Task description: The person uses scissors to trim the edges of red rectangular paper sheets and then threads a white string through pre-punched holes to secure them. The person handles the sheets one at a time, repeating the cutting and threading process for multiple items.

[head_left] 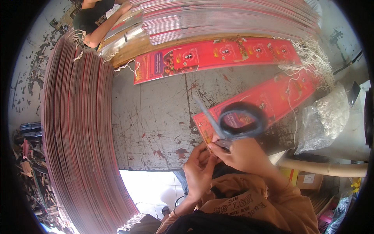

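Note:
A pair of dark-handled scissors (pixel 241 136) is held in my right hand (pixel 247 156), its handle loops and blade sticking up, blurred by motion. The right thumb and fingertips pinch at the near left corner of a long red printed board (pixel 280 89), which lies slanted on the table. My left hand (pixel 199 167) meets them there, its fingers closed together just below that corner. What the left fingertips pinch is too small to make out. Beyond, a second red printed board (pixel 212 56) lies across the table, with white string at its left end.
A tall stack of boards (pixel 78 136) stands along the left, and another stack (pixel 230 21) lies at the back. White strings (pixel 317 58) bunch at the right, near a clear plastic bag (pixel 325 121) of white string. Another person's arm (pixel 107 25) reaches in at the back left.

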A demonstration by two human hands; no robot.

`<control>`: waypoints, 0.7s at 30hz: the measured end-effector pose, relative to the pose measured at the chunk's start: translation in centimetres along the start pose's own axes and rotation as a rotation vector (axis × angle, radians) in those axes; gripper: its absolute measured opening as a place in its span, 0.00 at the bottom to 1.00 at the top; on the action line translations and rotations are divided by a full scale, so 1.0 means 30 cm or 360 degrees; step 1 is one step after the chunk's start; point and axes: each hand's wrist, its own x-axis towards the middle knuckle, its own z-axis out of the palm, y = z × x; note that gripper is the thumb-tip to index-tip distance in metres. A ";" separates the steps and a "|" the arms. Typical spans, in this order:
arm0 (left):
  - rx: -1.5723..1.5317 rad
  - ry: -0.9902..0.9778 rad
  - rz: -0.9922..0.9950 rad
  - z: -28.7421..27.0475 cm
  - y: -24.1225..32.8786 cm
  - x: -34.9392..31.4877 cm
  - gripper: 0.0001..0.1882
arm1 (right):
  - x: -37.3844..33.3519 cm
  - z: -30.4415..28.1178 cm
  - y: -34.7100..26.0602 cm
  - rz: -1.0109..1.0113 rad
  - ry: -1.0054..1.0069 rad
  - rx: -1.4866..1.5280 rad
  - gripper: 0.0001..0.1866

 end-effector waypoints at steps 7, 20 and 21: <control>-0.0034 0.0009 0.0049 0.009 -0.005 -0.003 0.11 | 0.077 -0.036 0.009 0.0062 -0.0280 -0.0111 0.12; -0.0191 -0.0168 -0.0156 -0.023 0.010 0.009 0.14 | 0.017 -0.058 -0.007 0.0168 0.0059 0.0361 0.13; -0.0191 -0.0184 -0.0170 -0.025 0.009 0.010 0.15 | 0.008 -0.061 -0.005 0.0193 0.0091 0.0369 0.13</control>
